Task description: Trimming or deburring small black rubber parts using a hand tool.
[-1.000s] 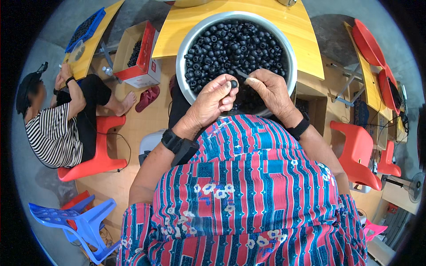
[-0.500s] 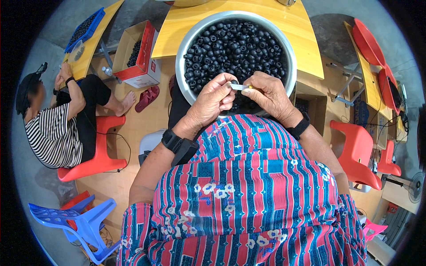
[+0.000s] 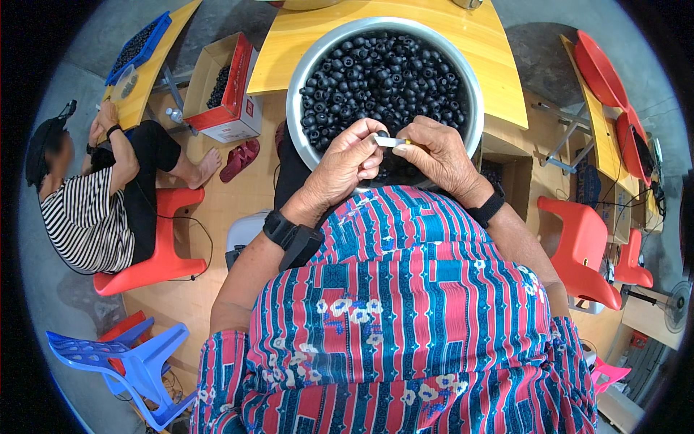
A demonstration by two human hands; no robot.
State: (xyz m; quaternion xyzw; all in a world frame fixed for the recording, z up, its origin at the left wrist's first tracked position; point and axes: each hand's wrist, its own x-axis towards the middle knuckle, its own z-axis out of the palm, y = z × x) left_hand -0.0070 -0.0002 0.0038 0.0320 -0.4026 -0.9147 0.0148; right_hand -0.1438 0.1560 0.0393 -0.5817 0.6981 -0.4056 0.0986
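Note:
My left hand (image 3: 343, 165) is closed, its thumb and fingers pinching a small round black piece (image 3: 382, 134) that is mostly hidden by the fingertips. In my right hand (image 3: 439, 155) is a small knife (image 3: 390, 142) with a short, flat pale blade and a bit of yellow handle showing. The blade's tip meets the left thumb and lies against or just by the black piece; the exact contact is too small to tell. Both hands are over the near side of a wide metal basin (image 3: 294, 108), full of black round pieces (image 3: 383, 79), many with a hole.
The basin rests at the yellow table (image 3: 499, 65). To the left, a co-worker (image 3: 94, 202) sits on a red stool by another table with a blue tray (image 3: 160, 32). A red-and-white carton (image 3: 238, 108), slippers (image 3: 240, 160) and blue chair (image 3: 137, 362) stand around. Red stools (image 3: 578, 246) are right.

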